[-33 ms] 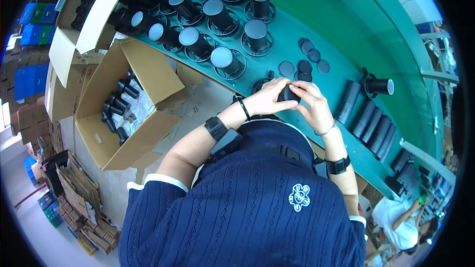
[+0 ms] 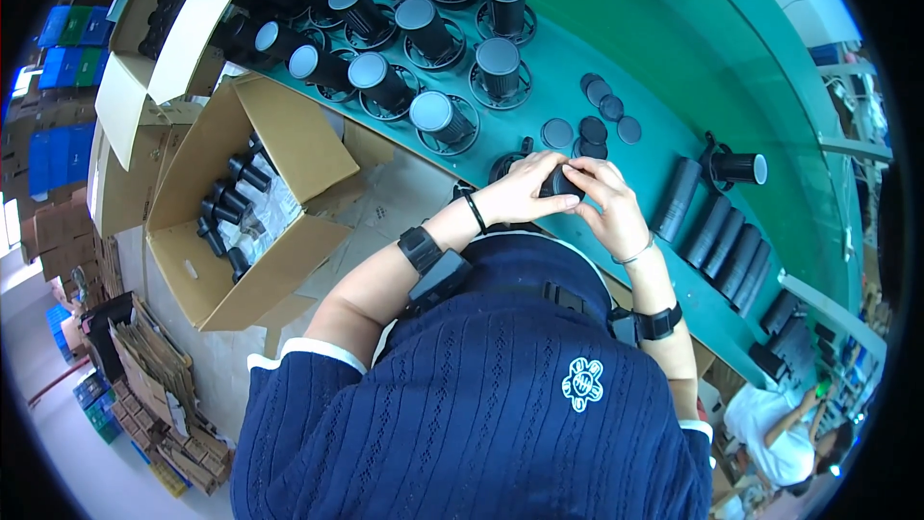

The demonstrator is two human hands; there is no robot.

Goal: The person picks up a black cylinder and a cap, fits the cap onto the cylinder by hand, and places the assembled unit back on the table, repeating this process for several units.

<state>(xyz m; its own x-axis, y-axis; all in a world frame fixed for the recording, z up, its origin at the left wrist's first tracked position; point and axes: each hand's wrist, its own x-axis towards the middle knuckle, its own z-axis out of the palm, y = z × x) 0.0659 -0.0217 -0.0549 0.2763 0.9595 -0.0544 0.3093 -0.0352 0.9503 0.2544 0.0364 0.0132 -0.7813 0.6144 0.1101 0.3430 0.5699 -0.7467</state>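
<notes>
At the near edge of the green bench, my left hand (image 2: 523, 193) and my right hand (image 2: 612, 204) close round a black cylinder (image 2: 560, 185), fingers pressed on its upper part. My palms cover much of it, and its lower end is hidden. Part of a black ringed base (image 2: 501, 166) shows just beyond my left hand. Several flat black discs (image 2: 610, 108) lie a little farther off, some overlapping. To the right, several black tubes (image 2: 680, 200) rest in a row, and a black cylinder with a white end (image 2: 741, 169) lies on its side against a ring.
Many black cylinders on ringed bases (image 2: 500, 69) stand on the far left of the green bench (image 2: 577, 53). An open cardboard box (image 2: 221, 303) with black parts and clear plastic sits left of me. A co-worker in white (image 2: 770, 433) is at the lower right.
</notes>
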